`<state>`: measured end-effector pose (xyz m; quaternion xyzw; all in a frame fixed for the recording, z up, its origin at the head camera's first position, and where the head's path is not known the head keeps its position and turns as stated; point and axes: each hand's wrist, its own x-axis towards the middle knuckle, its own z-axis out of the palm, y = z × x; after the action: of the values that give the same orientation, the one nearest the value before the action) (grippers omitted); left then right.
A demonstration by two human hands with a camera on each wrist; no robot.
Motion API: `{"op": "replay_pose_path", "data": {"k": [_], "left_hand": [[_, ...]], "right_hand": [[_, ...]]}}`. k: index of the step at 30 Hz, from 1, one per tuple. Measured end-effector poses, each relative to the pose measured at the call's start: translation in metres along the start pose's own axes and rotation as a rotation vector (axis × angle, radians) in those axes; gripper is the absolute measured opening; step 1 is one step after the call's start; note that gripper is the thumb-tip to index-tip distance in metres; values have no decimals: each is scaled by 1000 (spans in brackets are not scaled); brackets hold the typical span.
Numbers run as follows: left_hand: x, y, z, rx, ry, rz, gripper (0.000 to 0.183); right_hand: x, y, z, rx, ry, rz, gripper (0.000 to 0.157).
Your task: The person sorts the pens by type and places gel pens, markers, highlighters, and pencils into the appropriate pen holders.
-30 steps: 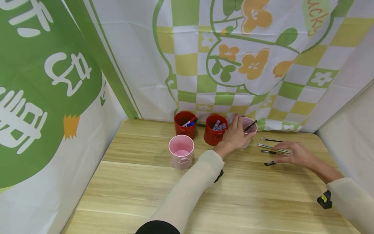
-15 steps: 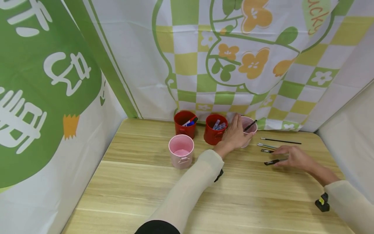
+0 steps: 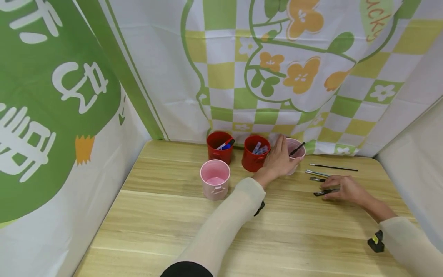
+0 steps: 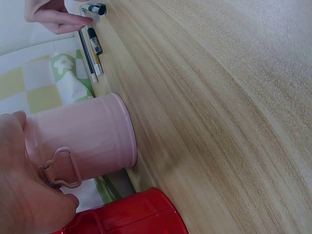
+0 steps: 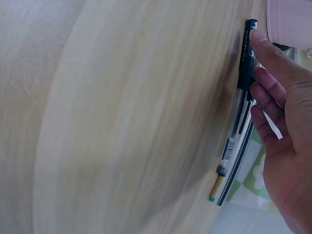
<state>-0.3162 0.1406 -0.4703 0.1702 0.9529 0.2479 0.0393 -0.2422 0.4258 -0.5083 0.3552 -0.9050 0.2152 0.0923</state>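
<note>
My left hand (image 3: pixel 278 159) grips a pink bucket (image 4: pixel 83 136) by its upper part; a black pen (image 3: pixel 297 148) leans inside it. A black-capped pen (image 3: pixel 320 192) lies on the table at the right. Just over this pen, my right hand (image 3: pixel 346 188) has its thumb and fingers spread to either side, with a fingertip at the cap in the right wrist view. Whether that fingertip touches cannot be told. Beyond it lie a second capped pen (image 3: pixel 316 179), a pair of pencils (image 3: pixel 313 172) and a black pencil (image 3: pixel 339 167).
Two red buckets stand left of my left hand: one (image 3: pixel 249 161) holds clear plastic pieces, the other (image 3: pixel 214 154) markers. In front is another pink bucket (image 3: pixel 214 190), its inside bare. Printed cloth (image 3: pixel 221 96) hangs behind the wooden table (image 3: pixel 294 238).
My right hand has shifted towards the near side, off the pencils, to the nearest pen; the black pencil now shows whole. The left hand keeps its place on the pink bucket.
</note>
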Motion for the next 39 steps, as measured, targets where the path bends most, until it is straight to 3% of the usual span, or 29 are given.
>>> {"op": "replay_pose_path", "data": {"k": [8, 17, 27, 39], "left_hand": [[0, -1, 1, -2, 12, 9, 101], [0, 0, 1, -16, 14, -11, 102], [-2, 0, -1, -25, 8, -11, 102], [-1, 0, 0, -23, 6, -19, 102]], "right_hand": [[-3, 5, 10, 17, 42, -52, 35], [-4, 3, 13, 69, 48, -7, 27], [-3, 4, 13, 80, 49, -46, 28], [-1, -1, 8, 95, -22, 116, 20]]}}
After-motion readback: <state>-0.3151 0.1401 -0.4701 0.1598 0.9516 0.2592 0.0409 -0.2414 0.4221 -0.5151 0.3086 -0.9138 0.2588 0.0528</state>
